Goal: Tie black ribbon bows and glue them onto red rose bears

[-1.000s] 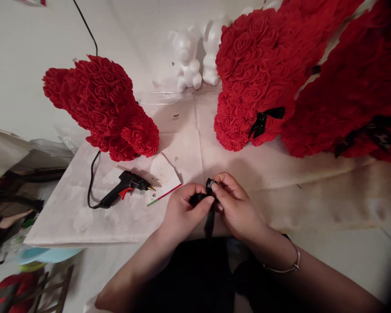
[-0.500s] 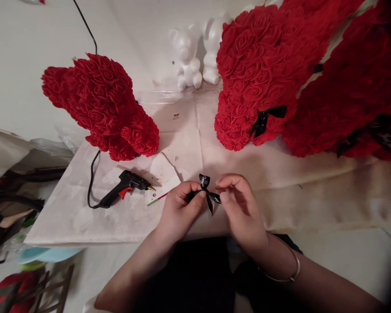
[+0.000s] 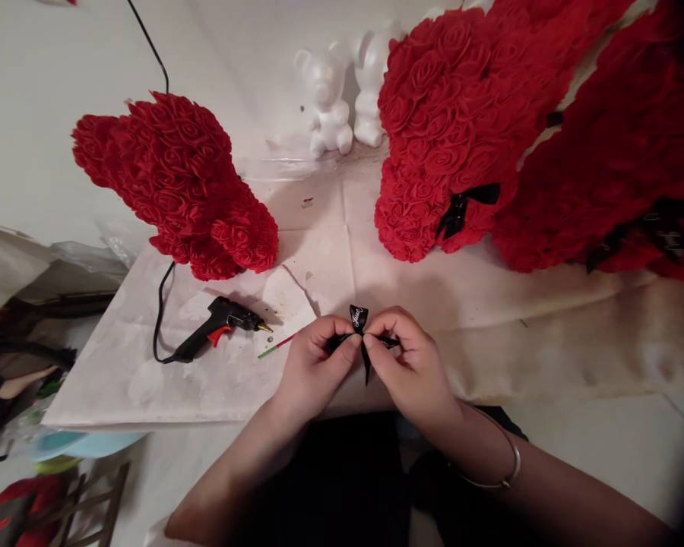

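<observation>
A black ribbon bow (image 3: 358, 317) with white lettering is held over the table's front edge. My left hand (image 3: 313, 365) is closed on its left side, thumb and forefinger pinching near the knot. From the right, my right hand (image 3: 410, 361) pinches it beside the knot, so both thumbs almost meet. One ribbon tail hangs down between the thumbs; parts of the loops are hidden by my fingers. To the left lies a black glue gun (image 3: 222, 327) with a red trigger, its brass nozzle pointing toward my left hand.
A red rose bear (image 3: 176, 182) stands back left. Larger rose bears (image 3: 450, 114) with black bows fill the right side. White foam bears (image 3: 324, 99) stand behind. A thin green and red stick (image 3: 274, 348) lies on the covered table (image 3: 119, 380). The glue gun's cord (image 3: 158, 319) runs behind the left bear.
My right hand has moved left and closed on the bow beside the knot; before, its fingers were apart at the right loop. My left hand has kept its pinch.
</observation>
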The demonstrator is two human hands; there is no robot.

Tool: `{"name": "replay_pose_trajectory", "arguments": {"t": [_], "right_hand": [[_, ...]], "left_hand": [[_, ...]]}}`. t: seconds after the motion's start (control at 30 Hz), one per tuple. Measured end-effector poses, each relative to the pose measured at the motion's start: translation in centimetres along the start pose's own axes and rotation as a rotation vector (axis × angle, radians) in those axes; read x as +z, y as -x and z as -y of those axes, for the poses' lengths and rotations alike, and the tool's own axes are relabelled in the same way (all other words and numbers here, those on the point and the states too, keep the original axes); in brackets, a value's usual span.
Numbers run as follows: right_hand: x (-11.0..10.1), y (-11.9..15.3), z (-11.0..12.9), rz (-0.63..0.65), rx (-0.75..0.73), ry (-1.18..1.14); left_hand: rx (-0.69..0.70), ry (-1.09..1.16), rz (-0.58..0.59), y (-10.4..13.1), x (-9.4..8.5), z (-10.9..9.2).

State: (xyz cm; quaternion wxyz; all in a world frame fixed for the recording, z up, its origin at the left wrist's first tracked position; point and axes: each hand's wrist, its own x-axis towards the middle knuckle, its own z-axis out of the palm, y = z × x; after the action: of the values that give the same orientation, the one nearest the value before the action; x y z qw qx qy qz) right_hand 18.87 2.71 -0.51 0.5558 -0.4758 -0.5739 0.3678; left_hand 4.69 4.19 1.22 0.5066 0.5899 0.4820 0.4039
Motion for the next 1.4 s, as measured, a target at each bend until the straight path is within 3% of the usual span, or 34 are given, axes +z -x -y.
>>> {"name": "replay_pose_trajectory", "arguments": {"t": [0.17,0.57,1.0,1.23,1.4], "right_hand": [[-0.14,0.02,-0.15,-0.016,0.077,-0.059],[0.16,0.07,-0.06,0.023,-0.004,0.027],[-0.07,-0.04,-0.02,-0.035,0.090,-0.060],[-0.09,0.29,-0.33,-0.108,0.025,-0.085],[0.03,0.38,-0.08,-0.064,-0.110,0.039]], "left_hand": [[-0.011,0.010,0.000,0.03,-0.07,-0.10],[-0.006,0.011,-0.012,0.04,-0.07,0.18],[-0.020,0.011,-0.026,0.11,-0.15,-0.15],[0.003,0.043,-0.106,0.09,-0.04,0.29],[0.030,0.016,-0.146,0.16,-0.02,0.52]]}}
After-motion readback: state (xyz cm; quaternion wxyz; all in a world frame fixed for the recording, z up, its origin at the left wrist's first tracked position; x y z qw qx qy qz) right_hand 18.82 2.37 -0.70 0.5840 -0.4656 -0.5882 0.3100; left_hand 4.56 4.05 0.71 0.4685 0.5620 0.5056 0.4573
